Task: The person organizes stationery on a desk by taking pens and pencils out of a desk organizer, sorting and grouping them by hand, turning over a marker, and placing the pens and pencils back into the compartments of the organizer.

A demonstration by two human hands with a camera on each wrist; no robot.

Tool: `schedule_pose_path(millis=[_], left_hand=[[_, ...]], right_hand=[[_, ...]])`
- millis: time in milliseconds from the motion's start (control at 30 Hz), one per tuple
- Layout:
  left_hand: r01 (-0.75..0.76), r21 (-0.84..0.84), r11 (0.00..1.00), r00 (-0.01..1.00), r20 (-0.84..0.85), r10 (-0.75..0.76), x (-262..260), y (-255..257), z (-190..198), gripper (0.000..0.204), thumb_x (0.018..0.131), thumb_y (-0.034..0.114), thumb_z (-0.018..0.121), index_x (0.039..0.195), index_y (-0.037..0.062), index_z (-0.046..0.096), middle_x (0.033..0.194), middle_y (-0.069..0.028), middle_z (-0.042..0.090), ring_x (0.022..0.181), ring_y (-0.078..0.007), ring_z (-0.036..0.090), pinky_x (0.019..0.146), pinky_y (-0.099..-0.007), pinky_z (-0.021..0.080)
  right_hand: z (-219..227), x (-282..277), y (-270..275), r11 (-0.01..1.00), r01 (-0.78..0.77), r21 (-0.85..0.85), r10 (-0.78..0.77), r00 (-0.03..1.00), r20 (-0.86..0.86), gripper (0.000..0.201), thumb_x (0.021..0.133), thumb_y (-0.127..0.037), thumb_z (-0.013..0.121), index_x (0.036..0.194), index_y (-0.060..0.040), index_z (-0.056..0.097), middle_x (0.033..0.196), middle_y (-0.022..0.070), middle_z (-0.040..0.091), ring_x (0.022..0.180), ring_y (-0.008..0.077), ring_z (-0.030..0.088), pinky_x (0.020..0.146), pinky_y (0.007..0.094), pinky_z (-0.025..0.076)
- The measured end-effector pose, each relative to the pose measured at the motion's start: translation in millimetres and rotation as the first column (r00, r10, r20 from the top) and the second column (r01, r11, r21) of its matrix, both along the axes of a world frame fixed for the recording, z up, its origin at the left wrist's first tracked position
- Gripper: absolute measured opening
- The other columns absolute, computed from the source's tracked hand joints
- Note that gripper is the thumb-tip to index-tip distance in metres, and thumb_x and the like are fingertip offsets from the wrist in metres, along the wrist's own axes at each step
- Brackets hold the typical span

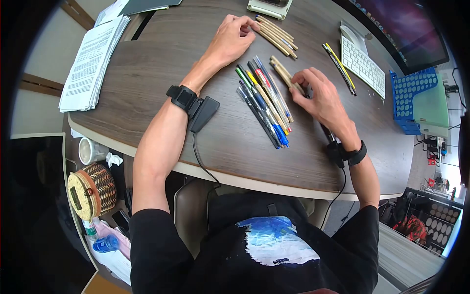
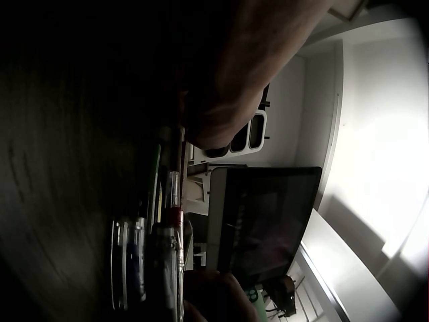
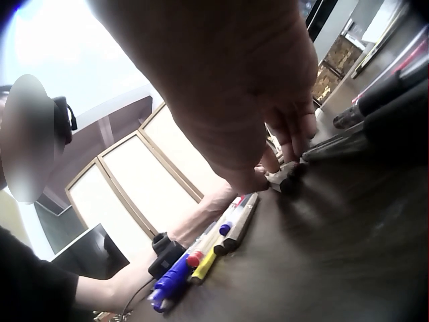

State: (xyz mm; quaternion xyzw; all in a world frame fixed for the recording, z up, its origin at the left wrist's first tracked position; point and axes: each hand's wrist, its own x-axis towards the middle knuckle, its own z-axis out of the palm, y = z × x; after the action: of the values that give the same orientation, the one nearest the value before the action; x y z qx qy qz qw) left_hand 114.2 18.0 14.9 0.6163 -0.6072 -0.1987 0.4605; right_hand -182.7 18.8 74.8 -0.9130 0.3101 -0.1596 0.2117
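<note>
My left hand [image 1: 232,41] rests at the near-left side of a fanned group of wooden pencils [image 1: 276,36], fingers loosely bent and fingertips by the pencil ends. Thumb and fingers of my right hand [image 1: 323,95] pinch a smaller group of wooden pencils [image 1: 281,71]; in the right wrist view their pale ends [image 3: 280,180] show under the fingertips. Between the two hands and nearer the body lies a bunch of pens and markers [image 1: 264,100] in several colours, side by side. The left wrist view is dark, with pens [image 2: 175,235] low in it.
Yellow and black pencils [image 1: 340,68] lie right of the right hand, beside a white keyboard [image 1: 363,66] and monitor [image 1: 396,29]. A paper stack [image 1: 93,63] is at the left, a blue rack [image 1: 405,98] at the right edge. Wrist-camera cables hang over the desk's front edge.
</note>
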Motion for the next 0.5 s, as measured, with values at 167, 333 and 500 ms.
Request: schedule_pose_path(millis=[167, 333, 500], left_hand=[[-0.014, -0.039, 0.999, 0.998, 0.054, 0.016, 2.9, -5.0, -7.2, 0.023, 0.103, 0.018, 0.065, 0.123, 0.011, 0.075, 0.133, -0.0131, 0.058, 0.116, -0.0259, 0.071, 0.106, -0.0387, 0.058], [-0.012, 0.01, 1.0, 0.999, 0.05, 0.012, 1.0, -1.0, -2.1, 0.022, 0.104, 0.019, 0.065, 0.122, 0.0119, 0.075, 0.129, -0.0122, 0.057, 0.121, -0.0268, 0.07, 0.107, -0.0394, 0.058], [-0.02, -0.029, 0.999, 0.998, 0.06, 0.022, 1.3, -4.0, -2.2, 0.023, 0.103, 0.02, 0.065, 0.122, 0.0125, 0.075, 0.128, -0.012, 0.058, 0.117, -0.0259, 0.071, 0.105, -0.0388, 0.059]], right_hand=[[1.6, 7.9, -7.7, 0.998, 0.066, 0.016, -0.065, 0.998, -0.017, 0.025, 0.094, -0.019, 0.082, 0.11, -0.0048, 0.07, 0.102, 0.0102, 0.068, 0.088, 0.0263, 0.068, 0.079, 0.0412, 0.057], [-2.8, 10.2, -9.1, 0.995, 0.092, 0.031, -0.091, 0.996, -0.02, 0.032, 0.092, -0.026, 0.087, 0.109, -0.0042, 0.071, 0.102, 0.009, 0.069, 0.087, 0.0237, 0.068, 0.079, 0.0401, 0.057], [6.2, 1.2, -9.8, 0.997, 0.067, -0.027, -0.068, 0.996, -0.061, 0.031, 0.091, -0.026, 0.086, 0.109, -0.0053, 0.072, 0.101, 0.0087, 0.07, 0.089, 0.0251, 0.068, 0.082, 0.0408, 0.057]])
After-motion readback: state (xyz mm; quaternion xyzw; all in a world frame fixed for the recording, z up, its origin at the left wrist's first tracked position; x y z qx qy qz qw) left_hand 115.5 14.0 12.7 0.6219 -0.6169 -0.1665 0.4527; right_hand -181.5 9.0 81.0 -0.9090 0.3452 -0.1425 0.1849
